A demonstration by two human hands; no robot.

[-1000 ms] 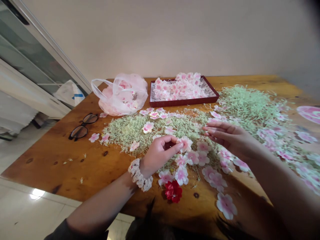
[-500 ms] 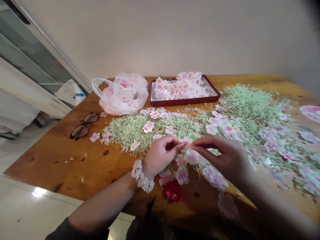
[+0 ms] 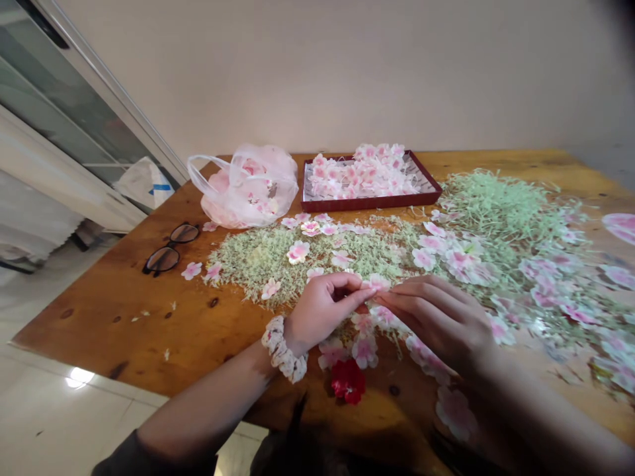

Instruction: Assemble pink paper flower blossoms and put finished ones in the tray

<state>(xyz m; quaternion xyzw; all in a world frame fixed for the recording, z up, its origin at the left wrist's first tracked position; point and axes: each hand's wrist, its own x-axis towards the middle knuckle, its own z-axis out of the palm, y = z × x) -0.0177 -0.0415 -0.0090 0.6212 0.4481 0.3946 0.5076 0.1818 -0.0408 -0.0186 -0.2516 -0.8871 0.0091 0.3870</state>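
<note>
My left hand (image 3: pixel 327 311) and my right hand (image 3: pixel 431 322) meet over the wooden table, their fingertips pinching a pink-and-white artificial blossom (image 3: pixel 378 283) between them. A fabric scrunchie (image 3: pixel 282 350) circles my left wrist. Just below my hands, several loose blossoms (image 3: pixel 364 350) lie on the wood, with a red artificial flower (image 3: pixel 348 381) nearest my left wrist. Pale green shredded filler (image 3: pixel 282 259) spreads under and beyond my fingers, dotted with more blossoms.
A dark red tray (image 3: pixel 372 205) of blossoms and a translucent plastic bag (image 3: pixel 248 188) of them stand at the table's far side. Dark-rimmed glasses (image 3: pixel 171 249) lie at the left. A second green shred heap (image 3: pixel 501 211) fills the right.
My right hand has moved left and down, closing on the blossom with my left hand. The view has shifted slightly.
</note>
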